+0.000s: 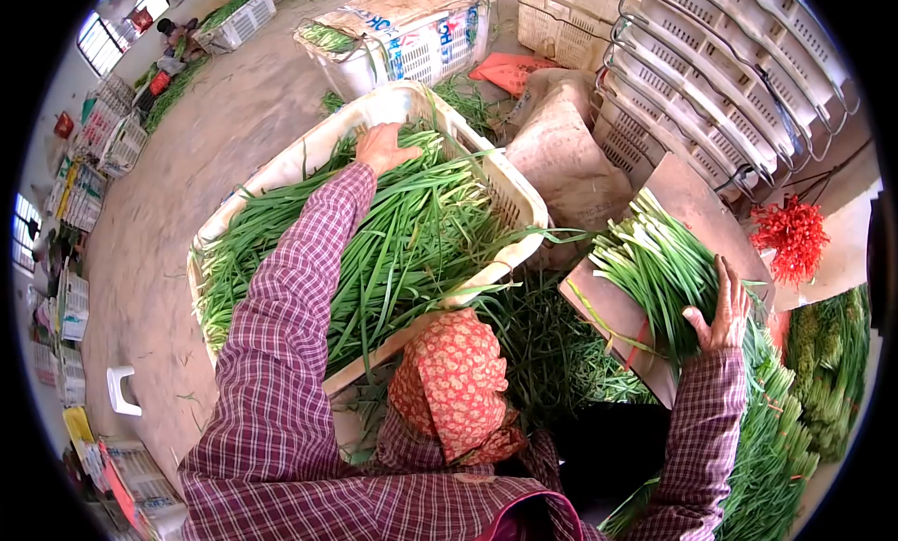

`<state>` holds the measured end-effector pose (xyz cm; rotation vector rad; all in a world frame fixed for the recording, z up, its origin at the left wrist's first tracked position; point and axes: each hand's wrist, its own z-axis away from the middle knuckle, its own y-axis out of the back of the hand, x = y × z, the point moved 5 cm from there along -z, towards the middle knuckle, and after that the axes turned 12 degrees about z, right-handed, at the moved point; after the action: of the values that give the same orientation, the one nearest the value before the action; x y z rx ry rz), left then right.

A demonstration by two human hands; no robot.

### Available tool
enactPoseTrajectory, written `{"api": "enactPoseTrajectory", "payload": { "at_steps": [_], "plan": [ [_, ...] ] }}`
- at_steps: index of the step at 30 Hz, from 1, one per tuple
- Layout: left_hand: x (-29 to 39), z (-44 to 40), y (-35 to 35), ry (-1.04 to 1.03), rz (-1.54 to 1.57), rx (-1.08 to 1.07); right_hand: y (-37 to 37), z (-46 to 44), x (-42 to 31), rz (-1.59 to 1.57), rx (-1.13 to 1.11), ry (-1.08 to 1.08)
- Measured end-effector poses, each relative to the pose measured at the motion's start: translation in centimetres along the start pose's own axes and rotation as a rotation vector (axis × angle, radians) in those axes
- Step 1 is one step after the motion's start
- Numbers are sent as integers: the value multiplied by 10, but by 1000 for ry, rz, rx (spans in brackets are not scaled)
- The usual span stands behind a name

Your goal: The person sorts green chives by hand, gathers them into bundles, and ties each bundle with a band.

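My left hand reaches to the far side of a white plastic crate heaped with loose green chives. Its thumb sticks out sideways and the fingers rest on the pale stalk ends, their tips partly hidden. On the right, a pile of chives lies on a slanted board, pale ends pointing away from me. My right hand rests against the leafy near end of this pile, thumb and fingers apart. A red strip shows beside the pile on the board.
Red ties hang right of the board. Tied chive bundles lie below them. Stacked crates and a brown sack stand behind. A covered crate is farther off; a white stool is left. Another person sits far back.
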<state>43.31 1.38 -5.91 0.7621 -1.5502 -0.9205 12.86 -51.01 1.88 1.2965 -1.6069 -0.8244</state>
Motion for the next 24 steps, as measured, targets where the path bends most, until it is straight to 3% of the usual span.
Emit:
{"api": "enactPoseTrajectory", "payload": {
  "at_steps": [2, 5, 8, 10, 12, 13, 14, 17, 20, 24],
  "plan": [
    [-14, -8, -22, -26, -53, 36, 0, -1, -2, -6, -17, 11],
    [-18, -12, -44, 162, -176, -67, -2, -1, -2, 56, 12, 43],
    [-22, -16, -44, 137, -172, -93, 12, -8, -7, 16, 25, -14],
    [-26, -15, -34, 148, -57, -120, 28, -19, -23, 11, 49, -10],
    [-40, -12, -18, 85, 249, 93, 46, -34, -54, -77, 104, 77],
    [-56, -18, -19, 47, 362, 63, 52, -41, -72, -118, 134, 105],
    [-53, -12, -10, 51, 358, 67, 57, -49, -90, -209, 158, 134],
    [-29, 19, 28, 67, 771, 127, 60, -79, -152, -516, 155, 213],
    [-21, 33, 51, -18, 862, 187, 34, -111, -222, -889, 22, 241],
    [5, 58, 63, -134, 769, 207, -8, -140, -316, -1406, -256, 31]
  ]
}}
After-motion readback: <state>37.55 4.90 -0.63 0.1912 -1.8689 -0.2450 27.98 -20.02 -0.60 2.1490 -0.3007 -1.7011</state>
